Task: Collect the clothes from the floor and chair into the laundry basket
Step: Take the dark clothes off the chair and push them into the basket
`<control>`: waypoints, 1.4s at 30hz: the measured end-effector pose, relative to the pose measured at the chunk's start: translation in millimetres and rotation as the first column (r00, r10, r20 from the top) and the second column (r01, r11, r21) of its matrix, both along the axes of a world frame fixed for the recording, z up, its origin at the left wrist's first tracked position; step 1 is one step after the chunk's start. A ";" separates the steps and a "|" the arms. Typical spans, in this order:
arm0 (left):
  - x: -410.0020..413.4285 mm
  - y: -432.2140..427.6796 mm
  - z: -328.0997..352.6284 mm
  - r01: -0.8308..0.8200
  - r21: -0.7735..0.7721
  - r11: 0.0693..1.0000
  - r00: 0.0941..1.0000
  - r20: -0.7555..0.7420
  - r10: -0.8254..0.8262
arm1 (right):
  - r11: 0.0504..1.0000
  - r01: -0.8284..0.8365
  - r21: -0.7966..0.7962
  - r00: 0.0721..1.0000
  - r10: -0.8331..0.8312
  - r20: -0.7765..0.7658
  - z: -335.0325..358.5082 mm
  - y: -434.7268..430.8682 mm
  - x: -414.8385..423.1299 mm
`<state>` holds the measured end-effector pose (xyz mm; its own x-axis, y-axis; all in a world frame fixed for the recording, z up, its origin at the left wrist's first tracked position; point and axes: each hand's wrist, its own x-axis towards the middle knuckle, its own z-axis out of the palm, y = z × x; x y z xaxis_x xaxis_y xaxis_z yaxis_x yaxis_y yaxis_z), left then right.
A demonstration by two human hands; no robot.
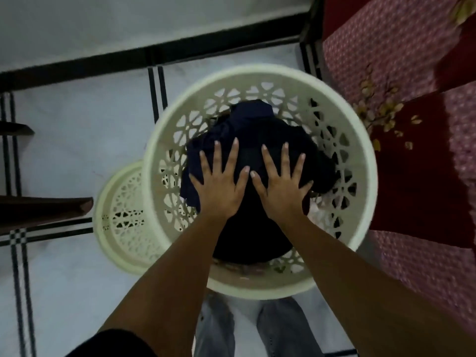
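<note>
A round cream laundry basket (360, 161) with pierced walls stands on the floor right in front of my legs. Dark navy clothes (252, 117) fill it, with a bit of white cloth (318, 210) showing at the right under them. My left hand (219, 186) and my right hand (279, 185) lie flat side by side on top of the dark pile, palms down, fingers spread. Neither hand grips anything.
The basket's cream lid (121, 217) lies on the floor to the left, partly under the basket's rim. A bed with a red and pink patterned cover (401, 60) runs along the right. Dark wooden furniture parts (41, 210) jut in from the left over the white tiled floor.
</note>
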<state>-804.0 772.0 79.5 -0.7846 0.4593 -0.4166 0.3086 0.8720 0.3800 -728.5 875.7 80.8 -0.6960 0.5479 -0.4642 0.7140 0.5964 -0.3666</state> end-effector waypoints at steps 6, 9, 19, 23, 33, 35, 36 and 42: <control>-3.8 9.0 -93.3 0.043 -0.096 0.995 0.999 0.022 -0.041 | 1.000 -0.009 -0.026 0.994 0.012 0.107 -94.4 6.1 -9.1; -3.8 10.6 -110.0 0.041 -0.094 0.995 0.999 -0.010 -0.043 | 1.000 -0.016 -0.014 0.994 0.017 0.112 -111.8 6.3 -10.4; 24.1 -17.8 -21.5 0.006 -0.037 0.999 0.996 0.088 -0.003 | 0.975 0.203 -0.090 0.979 -0.204 0.000 -16.6 -13.4 34.5; 50.2 -37.1 41.2 -0.336 0.218 0.916 0.942 0.090 0.324 | 0.877 0.463 -0.127 0.865 -0.479 -0.151 46.9 -30.6 72.6; 97.3 -64.5 101.4 -0.916 0.214 0.339 0.395 0.332 0.857 | 0.332 0.863 -0.381 0.276 -0.941 -0.194 101.4 -48.4 112.5; 101.6 -72.2 93.9 -0.973 0.085 0.215 0.230 0.474 0.850 | 0.226 0.869 -0.441 0.193 -0.974 -0.118 98.4 -48.2 113.7; 102.6 -76.4 90.1 -0.984 0.049 0.174 0.172 0.541 0.823 | 0.186 0.870 -0.456 0.164 -0.983 -0.087 95.3 -47.6 113.6; 85.2 -79.4 89.4 -0.991 0.038 0.127 0.124 0.595 0.794 | -0.035 0.844 -0.535 0.002 -0.998 0.069 91.9 -38.8 104.4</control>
<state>-718.8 692.6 168.9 -0.5338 -0.3168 -0.7840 -0.8432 0.1296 0.5217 -624.0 836.9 172.7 0.2116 0.6477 -0.7319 0.3083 -0.7549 -0.5789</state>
